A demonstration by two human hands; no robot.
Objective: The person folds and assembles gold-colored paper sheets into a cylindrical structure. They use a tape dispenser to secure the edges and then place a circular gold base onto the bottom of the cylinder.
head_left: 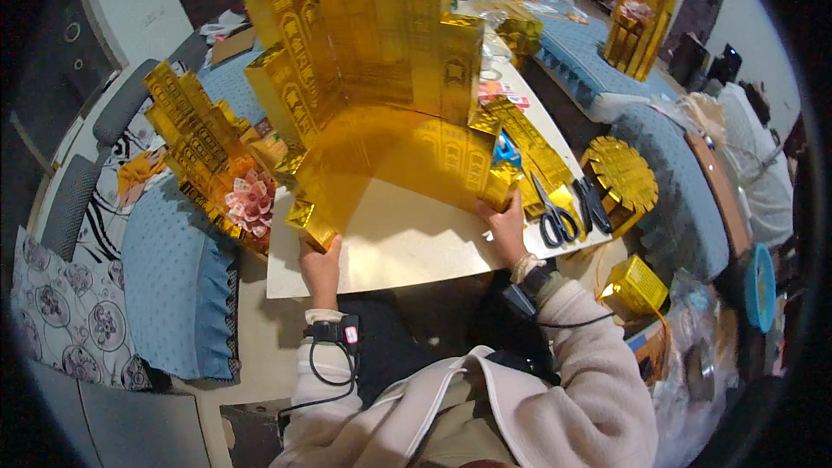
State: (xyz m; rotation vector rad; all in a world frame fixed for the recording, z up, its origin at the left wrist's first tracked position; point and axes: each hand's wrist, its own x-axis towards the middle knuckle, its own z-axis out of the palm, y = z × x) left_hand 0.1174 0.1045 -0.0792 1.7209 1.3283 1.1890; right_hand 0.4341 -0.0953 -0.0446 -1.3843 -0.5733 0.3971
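- Gold foil covers the tall panelled structure [373,26], which stands on the white worktop [390,264] facing the person, probably so both ends can be reached at once.
- Left hand [321,267] grips the small boxy end at the structure's near left corner; right hand [505,227] grips the matching right end. Holding both tips at once likely keeps the span steady and evenly spread.
- Whether the gold stretch between the hands is a low panel or partly reflection, I cannot tell.
- Black-handled scissors [557,218] lie just beside the right hand, next to a black tool [591,205], seemingly parked within easy reach.
- Flat gold pieces [542,160] rest along the worktop's right side, perhaps set there to leave the middle for the structure.
- Off to the left, a stepped gold stack [186,134] with a pink flower [251,202] stands apart, presumably out of the way.
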